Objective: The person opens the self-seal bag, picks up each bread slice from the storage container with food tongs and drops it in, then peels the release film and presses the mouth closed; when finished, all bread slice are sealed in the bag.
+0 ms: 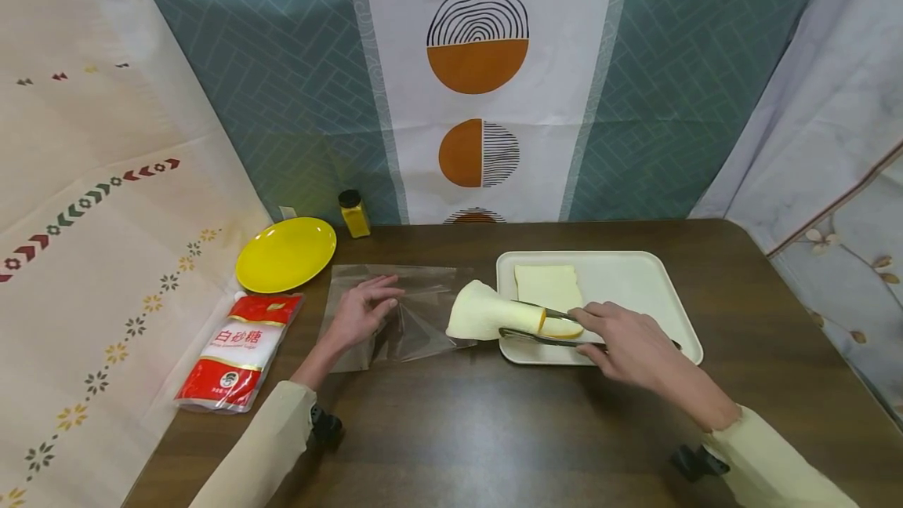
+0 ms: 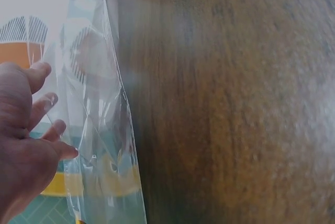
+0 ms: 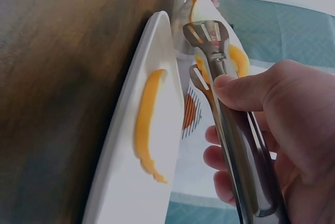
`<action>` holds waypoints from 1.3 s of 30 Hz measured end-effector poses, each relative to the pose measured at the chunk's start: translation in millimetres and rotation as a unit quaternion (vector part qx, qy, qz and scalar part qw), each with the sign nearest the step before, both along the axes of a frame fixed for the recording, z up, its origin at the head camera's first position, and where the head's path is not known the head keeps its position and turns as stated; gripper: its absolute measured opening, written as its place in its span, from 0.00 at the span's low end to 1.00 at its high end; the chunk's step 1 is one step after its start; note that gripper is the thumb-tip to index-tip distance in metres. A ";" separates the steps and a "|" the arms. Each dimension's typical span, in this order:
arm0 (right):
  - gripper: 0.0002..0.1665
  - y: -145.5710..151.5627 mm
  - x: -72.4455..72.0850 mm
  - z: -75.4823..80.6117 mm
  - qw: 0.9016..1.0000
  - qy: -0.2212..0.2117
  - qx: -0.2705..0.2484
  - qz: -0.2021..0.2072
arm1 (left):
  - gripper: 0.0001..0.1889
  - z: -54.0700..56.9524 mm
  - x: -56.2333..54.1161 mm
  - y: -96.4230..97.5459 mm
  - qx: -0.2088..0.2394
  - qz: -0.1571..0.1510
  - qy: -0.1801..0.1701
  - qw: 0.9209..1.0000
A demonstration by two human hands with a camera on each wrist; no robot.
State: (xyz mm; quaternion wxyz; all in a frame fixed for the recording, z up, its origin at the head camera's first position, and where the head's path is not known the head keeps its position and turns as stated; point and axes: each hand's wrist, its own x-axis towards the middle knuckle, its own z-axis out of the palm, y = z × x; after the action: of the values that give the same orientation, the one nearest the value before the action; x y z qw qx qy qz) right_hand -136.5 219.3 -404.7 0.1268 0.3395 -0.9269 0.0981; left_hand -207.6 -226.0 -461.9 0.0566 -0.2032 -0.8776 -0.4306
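Head view is showing the person's right hand (image 1: 628, 339) curling its fingers round a pair of slim metal tongs (image 3: 235, 145); the right wrist view is showing the thumb pressing along the upper arm of the tongs while the other fingers are wrapping round from the far side. The tongs are gripping a soft, pale, square-cut slice of bread with an orange-brown crust (image 1: 487, 312), which is bending over into a curl. That slice is hanging beyond the left edge of a white rectangular tray with rounded corners (image 1: 628, 288), its free end overlapping in view the right edge of a clear, crinkled plastic bag (image 1: 426, 324); whether the two are touching, I cannot tell. The right forearm is reaching in from the lower right, the tongs pointing leftward across the tray.

Meanwhile the left hand (image 1: 363, 310) is resting palm down over the plastic bag, its fingers spreading loosely and bending a little; the left wrist view is showing fingertips against the film, but whether they are pinching it, I cannot tell. The left forearm is slanting in from the lower left.

Another pale slice (image 1: 546, 284) is lying on the tray, and both tray and bag are resting on the dark brown wooden worktop (image 1: 437, 429).
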 end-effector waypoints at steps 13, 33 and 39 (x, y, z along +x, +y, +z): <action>0.24 -11.2 -13.3 5.1 0.999 -0.027 0.013 0.019 | 0.11 -0.9 0.7 4.3 -0.011 0.009 -0.003 1.000; 0.23 -44.9 -34.9 3.0 0.998 -0.043 0.031 0.046 | 0.11 2.9 1.2 13.3 -0.022 0.009 0.019 1.000; 0.24 -59.2 -42.8 -2.5 0.997 -0.049 0.045 0.050 | 0.11 2.4 1.4 14.7 -0.016 0.005 0.030 0.999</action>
State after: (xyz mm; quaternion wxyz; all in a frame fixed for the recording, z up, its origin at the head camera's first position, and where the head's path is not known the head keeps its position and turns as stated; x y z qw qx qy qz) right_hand -179.3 160.1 -407.2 0.0612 0.3857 -0.9172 0.0791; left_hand -206.2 -211.3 -459.5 0.0823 -0.2123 -0.8834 -0.4096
